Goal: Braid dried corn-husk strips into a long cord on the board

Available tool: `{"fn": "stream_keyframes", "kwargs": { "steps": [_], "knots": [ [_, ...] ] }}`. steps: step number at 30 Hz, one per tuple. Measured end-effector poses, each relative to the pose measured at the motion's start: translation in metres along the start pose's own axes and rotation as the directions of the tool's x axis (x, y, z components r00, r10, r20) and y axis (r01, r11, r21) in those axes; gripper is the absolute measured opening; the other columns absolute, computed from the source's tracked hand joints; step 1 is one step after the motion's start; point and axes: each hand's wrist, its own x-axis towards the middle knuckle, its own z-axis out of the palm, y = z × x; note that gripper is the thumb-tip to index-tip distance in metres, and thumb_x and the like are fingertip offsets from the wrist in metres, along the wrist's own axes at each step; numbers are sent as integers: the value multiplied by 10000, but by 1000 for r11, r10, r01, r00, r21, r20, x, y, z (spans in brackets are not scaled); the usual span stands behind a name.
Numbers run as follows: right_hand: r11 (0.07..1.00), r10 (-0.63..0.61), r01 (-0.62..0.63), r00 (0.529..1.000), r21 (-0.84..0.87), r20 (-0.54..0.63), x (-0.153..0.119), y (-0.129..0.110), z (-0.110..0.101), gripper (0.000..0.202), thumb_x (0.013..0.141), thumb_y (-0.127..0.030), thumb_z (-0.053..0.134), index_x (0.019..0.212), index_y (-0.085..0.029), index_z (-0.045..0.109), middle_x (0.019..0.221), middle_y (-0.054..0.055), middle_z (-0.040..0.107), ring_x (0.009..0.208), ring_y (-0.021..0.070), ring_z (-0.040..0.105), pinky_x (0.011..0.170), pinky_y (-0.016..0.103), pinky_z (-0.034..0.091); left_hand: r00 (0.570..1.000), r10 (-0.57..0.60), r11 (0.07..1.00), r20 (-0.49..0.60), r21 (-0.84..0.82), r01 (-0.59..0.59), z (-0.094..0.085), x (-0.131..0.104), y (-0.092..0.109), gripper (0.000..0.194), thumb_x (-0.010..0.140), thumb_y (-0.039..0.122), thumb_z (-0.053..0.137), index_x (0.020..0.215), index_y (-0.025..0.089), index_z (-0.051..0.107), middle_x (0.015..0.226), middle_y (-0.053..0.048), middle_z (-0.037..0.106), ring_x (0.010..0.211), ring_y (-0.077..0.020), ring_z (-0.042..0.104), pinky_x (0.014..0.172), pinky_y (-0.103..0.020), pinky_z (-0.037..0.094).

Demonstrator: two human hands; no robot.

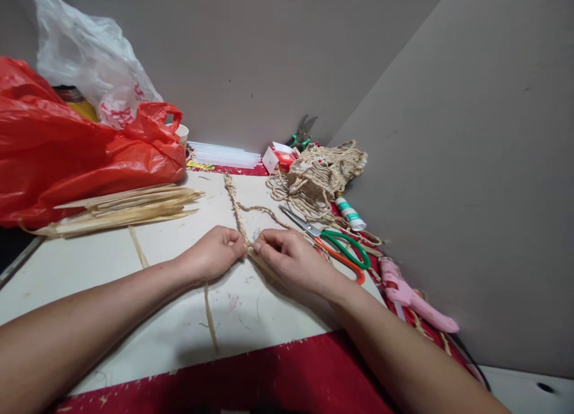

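Note:
A braided husk cord [235,205] runs down the white board [174,306] toward me, and its near end meets my fingertips. My left hand [219,251] is closed in a pinch at the left side of that end. Facing it, my right hand [291,255] pinches the cord from the right, thumb and forefinger together. A pale husk strip [264,267] trails from the pinch under my right hand. Another thin strip [209,315] hangs below my left hand on the board. Scissors [332,241] with green and orange handles lie just beyond my right hand.
Dried husks [130,208] are stacked at left, before a red plastic bag [89,151]. A heap of braided cord [327,169] fills the back right, near a small white-and-green bottle [350,214]. A pink glue gun [417,300] lies at right. Grey walls [251,55] stand behind.

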Motion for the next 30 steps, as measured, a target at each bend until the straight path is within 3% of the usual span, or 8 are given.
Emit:
{"fn": "stream_keyframes", "kwargs": {
  "steps": [3, 11, 20, 30],
  "knots": [
    [1000, -10, 12, 998, 20, -63, -3, 0, 13, 281, 862, -309, 411, 619, -169, 426, 555, -33, 389, 537, 88, 348, 510, 215, 267, 1000, -1, 999, -5, -51, 1, 2, -1, 1, 198, 734, 284, 492, 600, 140, 497, 483, 64, 389, 456, -52, 282, 469, -208, 206],
    [951, -81, 26, 983, -308, -168, -12, -3, 23, 265, 852, -282, 434, 610, -173, 434, 492, -23, 431, 454, 81, 328, 502, 244, 214, 997, -79, 983, -19, -169, 75, 4, -8, 10, 171, 763, 215, 497, 613, 136, 518, 389, 93, 337, 348, -25, 219, 409, -195, 177],
    [761, -197, 65, 971, -646, -134, -18, -8, 27, 230, 891, -274, 397, 804, -164, 580, 638, 52, 661, 481, 136, 514, 514, 289, 179, 992, -113, 948, -49, -306, 93, 9, -12, 14, 240, 762, 212, 527, 540, 142, 471, 378, 87, 320, 332, -17, 209, 366, -192, 157],
    [712, -237, 127, 969, -690, -67, -19, -9, 31, 214, 895, -209, 379, 895, -129, 578, 697, 63, 663, 555, 150, 566, 512, 281, 218, 979, -201, 904, -26, -391, 175, 12, -12, 11, 211, 755, 254, 558, 579, 149, 506, 362, 85, 290, 316, -25, 185, 353, -211, 95]
  ]
}}
